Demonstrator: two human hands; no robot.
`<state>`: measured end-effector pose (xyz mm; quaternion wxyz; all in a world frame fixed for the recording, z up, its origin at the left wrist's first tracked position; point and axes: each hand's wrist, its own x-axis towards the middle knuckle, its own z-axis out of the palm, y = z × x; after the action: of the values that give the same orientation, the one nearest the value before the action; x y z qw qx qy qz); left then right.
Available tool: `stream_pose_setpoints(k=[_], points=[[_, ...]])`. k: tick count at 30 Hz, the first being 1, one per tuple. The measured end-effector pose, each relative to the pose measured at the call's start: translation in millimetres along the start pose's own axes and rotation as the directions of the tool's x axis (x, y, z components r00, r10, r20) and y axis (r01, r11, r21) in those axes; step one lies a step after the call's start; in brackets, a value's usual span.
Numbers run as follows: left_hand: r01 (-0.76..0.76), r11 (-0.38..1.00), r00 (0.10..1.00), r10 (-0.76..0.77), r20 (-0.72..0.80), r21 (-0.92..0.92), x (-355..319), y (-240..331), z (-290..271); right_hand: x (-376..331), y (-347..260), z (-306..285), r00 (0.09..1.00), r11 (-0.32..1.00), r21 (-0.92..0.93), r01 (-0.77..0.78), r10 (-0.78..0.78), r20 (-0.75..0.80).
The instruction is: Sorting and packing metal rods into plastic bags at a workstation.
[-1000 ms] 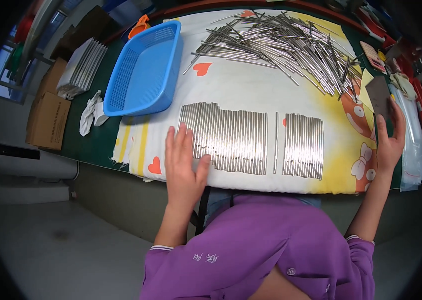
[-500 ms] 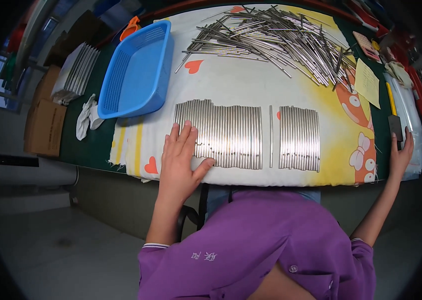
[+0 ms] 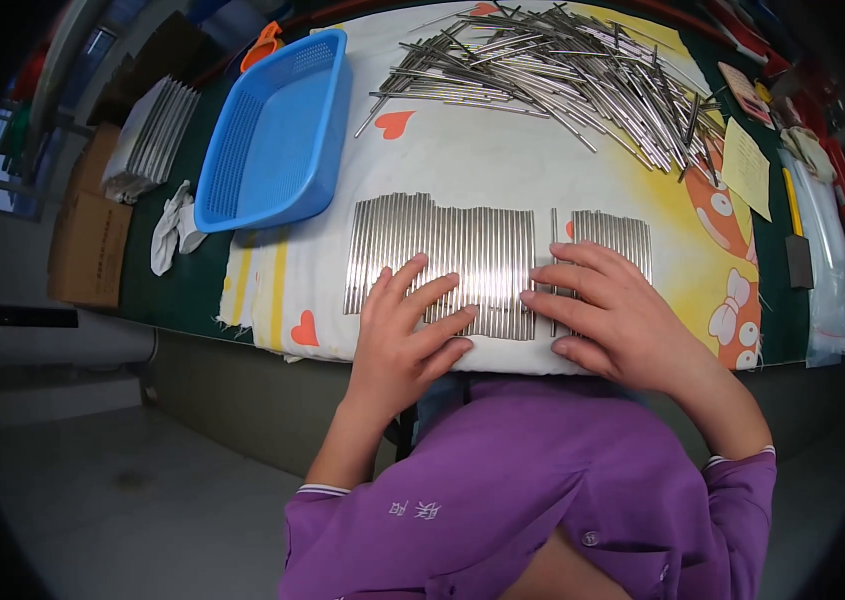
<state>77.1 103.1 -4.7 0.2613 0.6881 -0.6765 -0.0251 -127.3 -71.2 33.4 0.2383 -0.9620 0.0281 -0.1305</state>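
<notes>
A wide row of thin metal rods [image 3: 488, 260] lies side by side on the cloth in front of me. My left hand [image 3: 411, 325] rests over the lower middle of that row, palm down with fingers spread. To its right, a single rod [image 3: 554, 225] lies apart in the gap, and beyond it is a narrower row of rods [image 3: 618, 230]. Over the narrower row and the single rod lies my right hand [image 3: 608, 310], fingers apart, its fingertips at the wide row's right edge. Both hands hide parts of the rods below them.
A loose heap of rods [image 3: 553, 75] spreads across the far side of the padded cloth [image 3: 443, 150]. At left stand an empty blue basket [image 3: 278, 130], white gloves [image 3: 175, 230] and a cardboard box [image 3: 93, 235]. A dark block-headed tool with a yellow handle [image 3: 798, 260] lies right, near a yellow note [image 3: 746, 168].
My right hand has left the yellow-handled tool at the right and come over the rods. My left hand has moved right and a little nearer along the wide row.
</notes>
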Motion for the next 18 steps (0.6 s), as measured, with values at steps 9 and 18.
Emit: stream_pose_setpoints(k=[9, 18], points=[[0.009, 1.0, 0.999, -0.01, -0.053, -0.019, -1, -2, 9, 52, 26, 22, 0.994, 0.996, -0.018, 0.083, -0.084, -0.066], [0.021, 0.999, 0.998, -0.023, -0.054, -0.044, 1, 0, 6, 85, 38, 34, 0.97, 0.987, 0.009, -0.163, 0.162, -0.181]])
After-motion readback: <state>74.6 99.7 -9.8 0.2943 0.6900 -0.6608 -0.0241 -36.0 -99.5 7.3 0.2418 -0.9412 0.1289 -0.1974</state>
